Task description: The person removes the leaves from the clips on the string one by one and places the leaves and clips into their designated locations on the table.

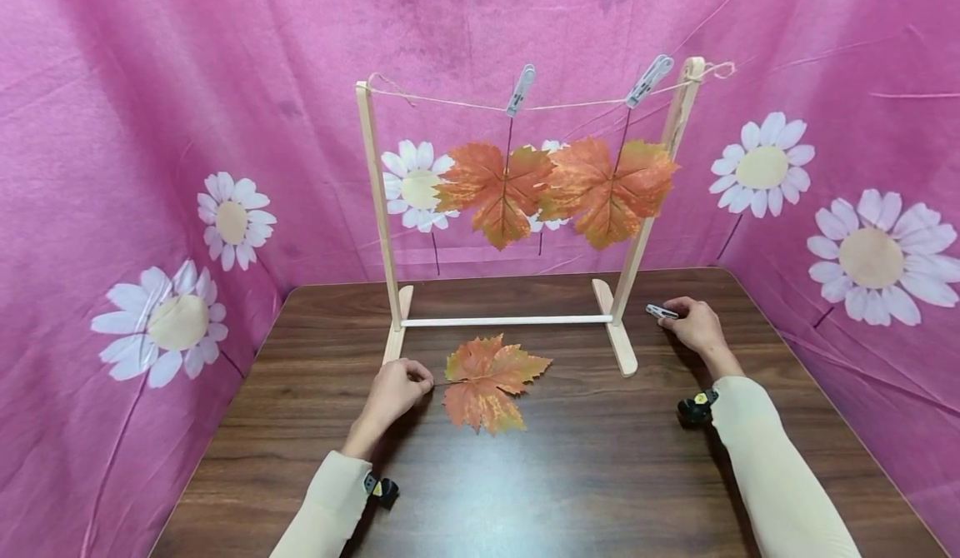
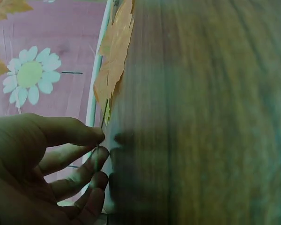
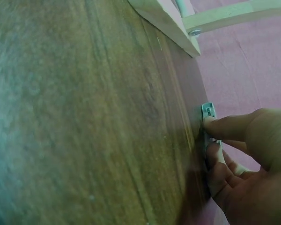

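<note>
My left hand [image 1: 395, 391] pinches the thin stem of an orange-green artificial maple leaf [image 1: 491, 383], which is low over the table in front of the wooden rack. In the left wrist view the leaf [image 2: 114, 61] shows edge-on, its stem between thumb and fingertip. Over at the right, beside the rack's foot, my right hand [image 1: 696, 325] holds a grey clothespin [image 1: 662, 312] between thumb and fingers. The right wrist view shows this clothespin [image 3: 208, 112] close to the tabletop, partly covered by the fingers.
A string [image 1: 577, 106] runs between the posts of the wooden rack [image 1: 380, 208]. Two orange leaves hang from it by clothespins, one mid-string [image 1: 520, 92] and one nearer the right post [image 1: 648, 82]. Pink cloth [image 1: 480, 8] with printed daisies surrounds the brown table [image 1: 585, 475].
</note>
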Motion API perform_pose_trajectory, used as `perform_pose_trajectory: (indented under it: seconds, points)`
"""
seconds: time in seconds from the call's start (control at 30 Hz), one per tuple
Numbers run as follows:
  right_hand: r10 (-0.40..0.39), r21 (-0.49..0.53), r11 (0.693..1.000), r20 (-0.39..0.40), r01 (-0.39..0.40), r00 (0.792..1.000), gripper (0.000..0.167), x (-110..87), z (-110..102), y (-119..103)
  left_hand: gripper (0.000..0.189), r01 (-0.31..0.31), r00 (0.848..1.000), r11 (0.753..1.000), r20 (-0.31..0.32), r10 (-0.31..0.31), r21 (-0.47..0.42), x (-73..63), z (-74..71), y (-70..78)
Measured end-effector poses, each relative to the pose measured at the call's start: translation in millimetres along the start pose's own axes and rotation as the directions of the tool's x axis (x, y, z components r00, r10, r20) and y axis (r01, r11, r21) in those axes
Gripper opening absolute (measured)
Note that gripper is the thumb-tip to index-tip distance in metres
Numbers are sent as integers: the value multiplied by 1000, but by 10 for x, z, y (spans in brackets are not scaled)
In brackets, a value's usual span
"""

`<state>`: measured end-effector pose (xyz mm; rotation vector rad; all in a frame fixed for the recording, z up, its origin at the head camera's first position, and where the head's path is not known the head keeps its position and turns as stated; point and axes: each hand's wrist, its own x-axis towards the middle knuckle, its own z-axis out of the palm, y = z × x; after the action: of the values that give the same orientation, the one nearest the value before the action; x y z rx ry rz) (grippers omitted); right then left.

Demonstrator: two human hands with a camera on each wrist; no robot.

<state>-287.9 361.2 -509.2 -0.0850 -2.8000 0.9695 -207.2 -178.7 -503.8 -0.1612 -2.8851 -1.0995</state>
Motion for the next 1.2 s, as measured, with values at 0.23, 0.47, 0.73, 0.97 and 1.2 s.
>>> perform_pose_trajectory:
  seconds: [0.23,0.47,0.73,0.97,1.2]
  points:
    - [-11,-3,1000,-5,11,1000,38,7,21,21,6,-32,999,999,20,31,39,-13,-4,38]
    - [3,-1,1000,-15,-3,1000,38,6,17,38,5,10,999,1000,41,-10,6,-14,-19,42]
    - [18,28,999,-53,-16,998,32,-16,-16,-37,9,33,999,999,18,-32,-11,7,-57,53]
    - [45,72,997,-67,-40,997,27,-75,-100,-204,7,11,999,999,-32,-12,-36,77,-123,103]
    - [-6,74,997,-121,15,993,23,-109,-198,-446,8,-11,997,997,-71,6,-79,162,-231,214]
